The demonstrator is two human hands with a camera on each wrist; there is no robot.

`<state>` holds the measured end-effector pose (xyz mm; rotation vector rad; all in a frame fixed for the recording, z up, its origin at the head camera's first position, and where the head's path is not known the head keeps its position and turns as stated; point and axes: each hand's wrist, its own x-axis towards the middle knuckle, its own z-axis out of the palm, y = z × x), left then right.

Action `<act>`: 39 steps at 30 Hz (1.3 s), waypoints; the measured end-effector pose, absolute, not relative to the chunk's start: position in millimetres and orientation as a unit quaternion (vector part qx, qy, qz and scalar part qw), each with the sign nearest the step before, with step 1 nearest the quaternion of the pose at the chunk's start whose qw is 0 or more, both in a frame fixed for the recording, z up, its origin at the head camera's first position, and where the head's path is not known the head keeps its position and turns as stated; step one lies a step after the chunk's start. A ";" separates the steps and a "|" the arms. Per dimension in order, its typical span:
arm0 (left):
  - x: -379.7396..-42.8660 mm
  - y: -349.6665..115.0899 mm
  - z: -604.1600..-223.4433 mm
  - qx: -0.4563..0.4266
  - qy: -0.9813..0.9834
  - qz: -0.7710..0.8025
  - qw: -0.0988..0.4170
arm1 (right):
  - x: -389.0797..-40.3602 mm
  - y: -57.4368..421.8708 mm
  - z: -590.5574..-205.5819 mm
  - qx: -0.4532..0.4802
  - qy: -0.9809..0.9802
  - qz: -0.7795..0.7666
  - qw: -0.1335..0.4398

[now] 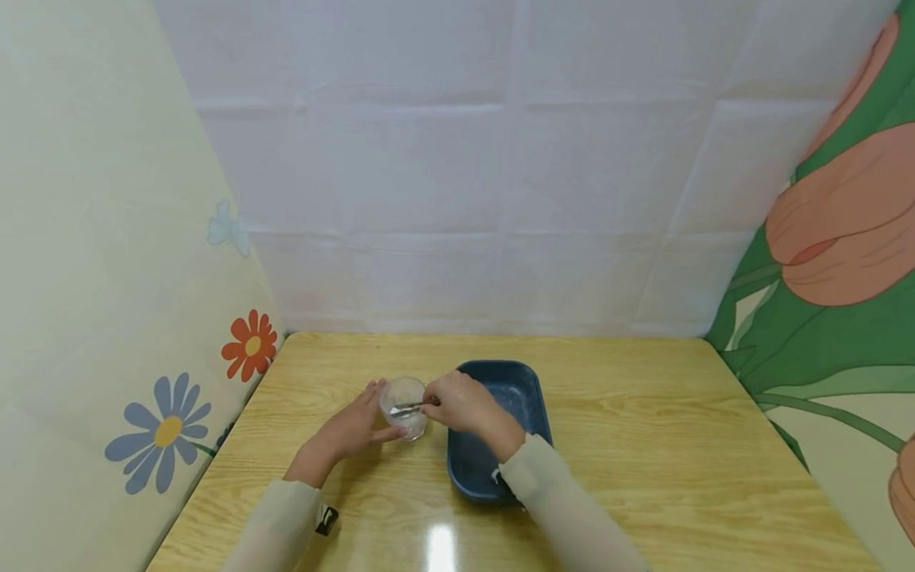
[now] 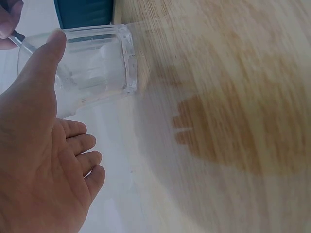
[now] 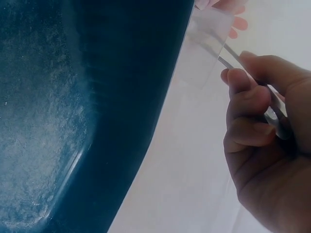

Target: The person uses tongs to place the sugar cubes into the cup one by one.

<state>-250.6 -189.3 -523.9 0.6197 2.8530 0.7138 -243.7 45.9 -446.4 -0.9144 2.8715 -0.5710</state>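
A clear glass cup (image 1: 404,395) stands on the table, left of the dark blue tray. My left hand (image 1: 350,429) holds it from the left, thumb along one side and fingers by the other. In the left wrist view a whitish lump (image 2: 109,51) shows inside the glass. With curled fingers my right hand (image 1: 465,403) grips slim metal tongs (image 3: 274,104) above the tray's left edge. The two arms of the tongs slant into the mouth of the glass. Something white (image 1: 397,411) shows near their tips in the head view.
The blue tray (image 1: 545,413) lies under my right wrist, with a small white bit (image 1: 496,476) near its front end. A wood-grain table (image 1: 643,445) carries everything. Hanging cloths (image 1: 500,199) border it at the back and both sides.
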 end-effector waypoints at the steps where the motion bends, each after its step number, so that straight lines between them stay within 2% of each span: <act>1: -250.6 -189.1 -523.8 0.205 0.947 0.237 0.068 | -243.4 45.9 -446.1 -0.297 0.936 -0.184 0.037; 39: -250.8 -188.5 -522.9 0.205 0.947 0.238 0.060 | -230.1 89.0 -414.7 -0.291 0.931 -0.220 0.000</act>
